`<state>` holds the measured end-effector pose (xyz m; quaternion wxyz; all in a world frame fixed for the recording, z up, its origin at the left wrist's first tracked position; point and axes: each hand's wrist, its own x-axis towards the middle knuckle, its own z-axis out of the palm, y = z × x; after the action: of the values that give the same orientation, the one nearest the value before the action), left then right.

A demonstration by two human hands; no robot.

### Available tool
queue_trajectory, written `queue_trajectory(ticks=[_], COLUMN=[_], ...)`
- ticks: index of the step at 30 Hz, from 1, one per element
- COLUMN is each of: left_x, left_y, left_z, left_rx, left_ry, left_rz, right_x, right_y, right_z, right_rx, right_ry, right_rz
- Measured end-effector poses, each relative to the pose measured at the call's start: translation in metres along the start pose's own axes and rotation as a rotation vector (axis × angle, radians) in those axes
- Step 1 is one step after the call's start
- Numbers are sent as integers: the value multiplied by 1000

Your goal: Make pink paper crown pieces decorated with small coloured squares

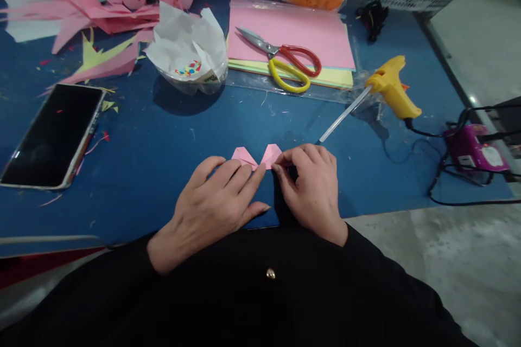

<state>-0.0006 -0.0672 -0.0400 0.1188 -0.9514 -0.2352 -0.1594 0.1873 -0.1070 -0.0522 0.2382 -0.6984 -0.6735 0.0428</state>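
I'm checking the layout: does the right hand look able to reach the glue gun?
Probably yes: only a glue stick seems to lie between the glue gun and the right hand, which would first leave the folded pink paper.

A papercraft workspace: the flat blue tabletop (pixel 154 146) bears small folded pink paper shapes (pixel 271 155), a yellow plastic glue gun (pixel 391 90) and red-and-yellow-handled metal scissors (pixel 274 50).

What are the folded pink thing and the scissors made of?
The folded pink piece looks like matte paper: it shows crisp creases. The scissors seem to have metal blades, with a grey sheen, and smooth red and yellow handles, maybe plastic.
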Motion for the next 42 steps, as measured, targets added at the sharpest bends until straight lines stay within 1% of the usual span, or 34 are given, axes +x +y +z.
queue_trajectory(ticks=[4,7,11,13,14,15,16,17,19,21,23,26,29,33,35,37,40,42], left_x=[-1,0,1,1,1,1,1,1,1,0,-1,-4,-7,-10,-11,-10,-6,-3], left_y=[1,1,1,2,2,2,2,3,3,3,4,4,5,4,1,-3,-9,-10], left_z=[1,1,-1,-1,-1,-1,-1,-1,-1,-1,-2,-2,-3,-4,-4,-3,-1,0], left_rx=[4,7,1,-3,-5,-6,-8,-10,-17,-26,-31,-23,-6,-17,-82,-185,-343,-408], left_ry=[-26,-34,-38,-36,-35,-33,-32,-31,-29,-29,-18,0,-3,6,36,58,16,-27], left_rz=[6,7,14,14,13,10,7,4,-4,-15,-34,-63,-72,-89,-179,-342,-561,-632], right_x=[0,-2,-8,-12,-14,-16,-17,-18,-21,-23,-24,-25,-24,-23,-23,-23,-23,-23], right_y=[2,6,11,11,11,11,10,9,9,9,10,10,10,9,9,9,10,10], right_z=[0,-1,-4,-6,-7,-7,-7,-7,-5,-2,-1,0,-1,-2,-3,-3,-2,-2], right_rx=[40,60,14,-6,-2,12,33,52,60,16,-44,-102,-131,-144,-138,-130,-121,-120], right_ry=[-3,23,78,168,223,262,269,236,101,-4,-34,-32,-27,-30,-32,-36,-35,-30], right_rz=[30,70,91,44,-12,-92,-190,-291,-454,-525,-545,-572,-594,-587,-577,-576,-575,-576])
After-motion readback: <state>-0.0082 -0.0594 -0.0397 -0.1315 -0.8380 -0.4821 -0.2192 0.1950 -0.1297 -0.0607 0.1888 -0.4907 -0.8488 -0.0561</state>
